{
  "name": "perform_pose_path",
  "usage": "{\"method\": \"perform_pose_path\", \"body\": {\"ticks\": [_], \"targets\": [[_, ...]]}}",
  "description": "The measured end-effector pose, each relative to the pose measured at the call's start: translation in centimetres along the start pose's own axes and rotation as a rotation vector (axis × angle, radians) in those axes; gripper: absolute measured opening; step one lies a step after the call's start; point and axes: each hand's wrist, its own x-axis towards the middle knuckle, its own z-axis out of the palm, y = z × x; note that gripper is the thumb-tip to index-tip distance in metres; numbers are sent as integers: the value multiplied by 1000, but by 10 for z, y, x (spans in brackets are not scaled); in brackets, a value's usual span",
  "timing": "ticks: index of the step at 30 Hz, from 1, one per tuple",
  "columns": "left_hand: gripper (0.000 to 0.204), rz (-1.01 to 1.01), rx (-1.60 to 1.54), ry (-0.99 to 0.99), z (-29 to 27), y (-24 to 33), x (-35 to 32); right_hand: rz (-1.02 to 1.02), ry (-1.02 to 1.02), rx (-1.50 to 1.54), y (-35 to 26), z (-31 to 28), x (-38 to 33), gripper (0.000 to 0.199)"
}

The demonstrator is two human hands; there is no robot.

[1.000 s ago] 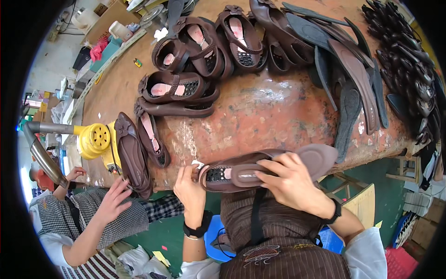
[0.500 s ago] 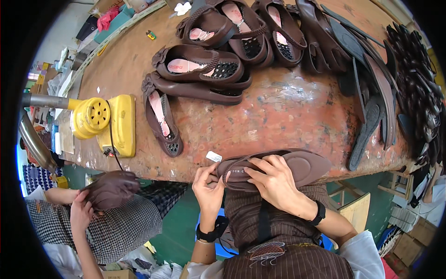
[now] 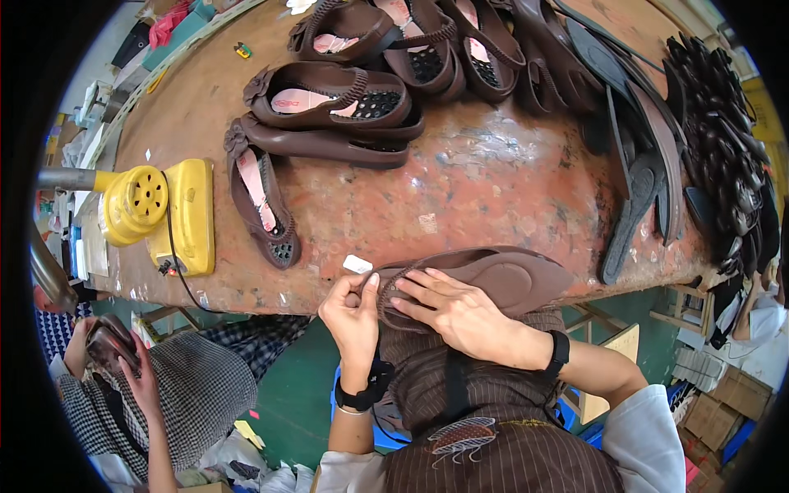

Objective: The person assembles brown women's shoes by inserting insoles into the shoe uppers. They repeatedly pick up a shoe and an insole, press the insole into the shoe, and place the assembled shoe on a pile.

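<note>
The brown slip-on shoe (image 3: 468,255) lay along the worktable's (image 3: 345,205) near edge, its long axis left to right, with a brown insole (image 3: 514,283) inside; the left hand (image 3: 352,311) pinched its left end; the right hand (image 3: 472,322), nearer the insole's padded end, rested fingers across it, any grip impossible to tell; far left stood a teal bin (image 3: 179,39), contents unclear.

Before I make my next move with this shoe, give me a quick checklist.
1. Left grip on the brown shoe with a ribbed strap: ok, at its left end.
2. Right grip on the flat brown insole with an oval pad: ok.
3. Whole insole visible: not ok, right grip covers part.
4. Insole's underside flush with shoe: cannot tell, hidden.
5. Small white rectangular tag out from under shoe: ok, beside it.
6. Yellow machine with round, holed housing clear of both grips: ok, off left.
</note>
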Motion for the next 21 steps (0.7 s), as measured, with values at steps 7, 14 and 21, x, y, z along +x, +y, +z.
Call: {"method": "perform_pose_path", "body": {"ticks": [7,14,21], "targets": [[16,156,82,34,4,16,2,156,12,-164,0,-19,-11,34],[19,265,311,-314,35,53,-61,645,641,-180,71,-92,14,45],[46,790,503,-460,67,68,-101,190,284,-164,-2,-89,-33,29]]}}
